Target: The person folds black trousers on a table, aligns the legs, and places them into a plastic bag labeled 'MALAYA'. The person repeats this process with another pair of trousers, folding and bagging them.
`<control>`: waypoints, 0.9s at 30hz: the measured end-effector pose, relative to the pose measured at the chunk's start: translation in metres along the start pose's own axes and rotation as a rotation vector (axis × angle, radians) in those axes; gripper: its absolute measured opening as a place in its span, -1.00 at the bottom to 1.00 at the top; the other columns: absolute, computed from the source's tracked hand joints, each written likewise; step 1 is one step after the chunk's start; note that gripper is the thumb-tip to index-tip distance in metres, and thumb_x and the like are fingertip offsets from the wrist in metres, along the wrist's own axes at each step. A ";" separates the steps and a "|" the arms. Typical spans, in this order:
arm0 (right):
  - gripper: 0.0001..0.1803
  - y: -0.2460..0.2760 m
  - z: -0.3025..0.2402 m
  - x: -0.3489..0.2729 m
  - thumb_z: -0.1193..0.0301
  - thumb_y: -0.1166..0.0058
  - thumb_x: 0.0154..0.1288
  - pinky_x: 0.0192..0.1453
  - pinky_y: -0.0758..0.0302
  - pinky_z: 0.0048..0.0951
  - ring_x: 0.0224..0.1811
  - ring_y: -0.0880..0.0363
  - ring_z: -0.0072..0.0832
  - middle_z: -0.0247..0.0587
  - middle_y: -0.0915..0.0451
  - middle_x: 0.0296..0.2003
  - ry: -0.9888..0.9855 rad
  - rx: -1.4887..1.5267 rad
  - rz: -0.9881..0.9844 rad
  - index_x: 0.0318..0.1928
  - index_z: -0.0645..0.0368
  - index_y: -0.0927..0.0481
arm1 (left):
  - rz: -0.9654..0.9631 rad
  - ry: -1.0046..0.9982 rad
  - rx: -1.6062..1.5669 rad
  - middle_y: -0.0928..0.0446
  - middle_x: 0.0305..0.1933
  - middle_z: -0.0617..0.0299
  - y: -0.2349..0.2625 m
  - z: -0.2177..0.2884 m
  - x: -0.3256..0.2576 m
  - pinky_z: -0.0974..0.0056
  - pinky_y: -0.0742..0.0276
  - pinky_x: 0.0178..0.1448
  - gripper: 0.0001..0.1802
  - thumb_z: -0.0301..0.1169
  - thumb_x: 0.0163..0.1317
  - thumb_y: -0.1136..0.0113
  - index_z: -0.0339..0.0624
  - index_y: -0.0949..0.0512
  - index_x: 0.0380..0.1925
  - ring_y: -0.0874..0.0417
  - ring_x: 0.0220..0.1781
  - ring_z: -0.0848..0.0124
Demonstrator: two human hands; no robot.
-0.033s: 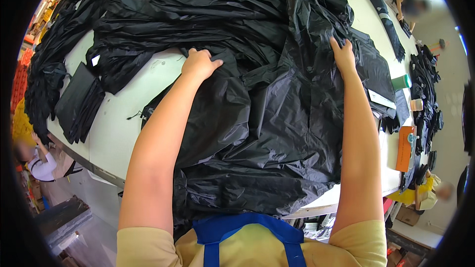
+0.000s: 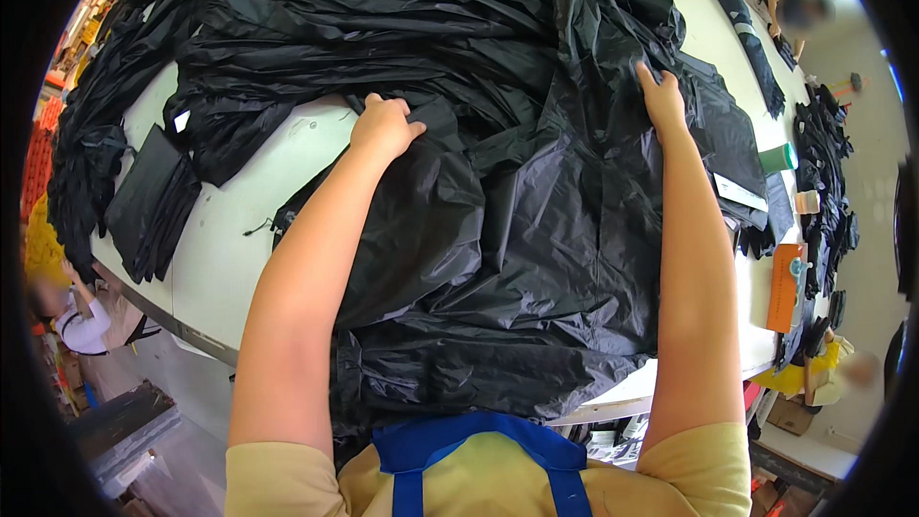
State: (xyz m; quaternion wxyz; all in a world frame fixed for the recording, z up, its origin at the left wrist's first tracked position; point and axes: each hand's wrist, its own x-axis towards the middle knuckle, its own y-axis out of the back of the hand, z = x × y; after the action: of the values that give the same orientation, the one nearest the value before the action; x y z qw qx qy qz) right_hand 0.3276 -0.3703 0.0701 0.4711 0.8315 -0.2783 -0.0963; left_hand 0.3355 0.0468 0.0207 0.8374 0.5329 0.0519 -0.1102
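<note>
A large black garment (image 2: 565, 220) of thin, shiny, wrinkled fabric lies spread before me, its near end hanging toward my body. My left hand (image 2: 383, 129) has its fingers curled over the garment's left part, thumb pointing right, and grips the cloth. Farther right, my right hand (image 2: 662, 101) pinches the fabric near the garment's far right side; some of its fingers are hidden. Beyond my hands a heap of black garments (image 2: 364, 29) lies in long folds. A thin dark cord (image 2: 257, 228) sticks out at the left side.
The pale table (image 2: 239, 230) carries folded black garments (image 2: 153, 201) at left and a black stack (image 2: 718, 124) at right. A green spool (image 2: 776, 158) and an orange box (image 2: 785, 287) stand along the right side. Other people work at left, far right and near right.
Both hands have shifted very slightly, the right one a little to the left and up. The cloth lies nearly the same.
</note>
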 end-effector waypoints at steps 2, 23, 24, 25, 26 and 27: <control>-0.03 -0.012 -0.009 0.018 -0.33 0.01 0.10 0.27 -0.33 -0.21 0.19 -0.44 0.06 0.32 -0.51 0.04 -0.014 0.013 -0.062 0.10 0.43 -0.49 | 0.070 -0.092 -0.129 -0.47 -0.17 -0.04 -0.003 -0.012 0.001 0.14 -0.50 -0.03 -0.72 -0.24 0.02 -0.37 -0.12 -0.63 -0.29 -0.57 -0.13 0.05; -0.70 0.204 0.181 -0.041 0.34 -0.02 0.40 0.15 -0.48 -0.36 0.03 -0.56 -0.38 -0.11 -0.57 0.01 -0.135 0.973 0.301 0.03 0.25 -0.53 | 0.094 -0.130 -1.447 -0.54 0.09 0.03 0.133 -0.135 -0.243 0.09 -0.38 0.26 -0.49 -0.34 0.22 -0.24 -0.44 -0.42 0.09 -0.58 0.07 0.23; -0.68 0.220 0.182 -0.053 0.33 -0.02 0.40 0.17 -0.47 -0.35 0.05 -0.54 -0.38 -0.11 -0.56 0.02 -0.128 0.995 0.349 0.05 0.25 -0.51 | 0.103 -0.245 -1.422 -0.46 0.18 -0.05 0.154 -0.139 -0.255 -0.02 -0.32 0.33 -0.39 -0.33 0.18 -0.26 -0.49 -0.34 0.16 -0.52 0.18 0.10; -0.66 0.241 0.163 -0.067 0.32 -0.02 0.41 0.18 -0.46 -0.34 0.07 -0.52 -0.37 -0.11 -0.55 0.04 -0.111 1.014 0.396 0.07 0.26 -0.50 | 0.077 -0.380 -1.392 -0.41 0.23 -0.06 0.160 -0.177 -0.279 -0.03 -0.25 0.39 -0.32 -0.26 0.17 -0.29 -0.48 -0.33 0.18 -0.43 0.28 0.08; -0.64 0.258 0.165 -0.071 0.30 -0.04 0.40 0.18 -0.46 -0.29 0.09 -0.51 -0.34 -0.11 -0.53 0.05 -0.058 1.019 0.341 0.08 0.26 -0.48 | 0.219 -0.333 -1.417 -0.35 0.29 -0.05 0.170 -0.140 -0.283 -0.02 -0.23 0.42 -0.25 -0.18 0.17 -0.30 -0.46 -0.29 0.22 -0.38 0.32 0.09; -0.58 0.265 0.151 -0.077 0.28 -0.02 0.40 0.22 -0.42 -0.32 0.12 -0.49 -0.35 -0.10 -0.50 0.09 -0.089 0.987 0.361 0.14 0.29 -0.45 | 0.312 -0.296 -1.366 -0.30 0.32 -0.06 0.186 -0.139 -0.289 -0.01 -0.21 0.43 -0.20 -0.13 0.19 -0.29 -0.45 -0.24 0.26 -0.35 0.34 0.09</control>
State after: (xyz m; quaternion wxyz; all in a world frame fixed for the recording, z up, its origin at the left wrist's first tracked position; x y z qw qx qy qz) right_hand 0.1016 -0.5447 0.2030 0.0204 0.8883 -0.4491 0.0938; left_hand 0.1038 0.2863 0.1846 0.9882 -0.1297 -0.0816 -0.0035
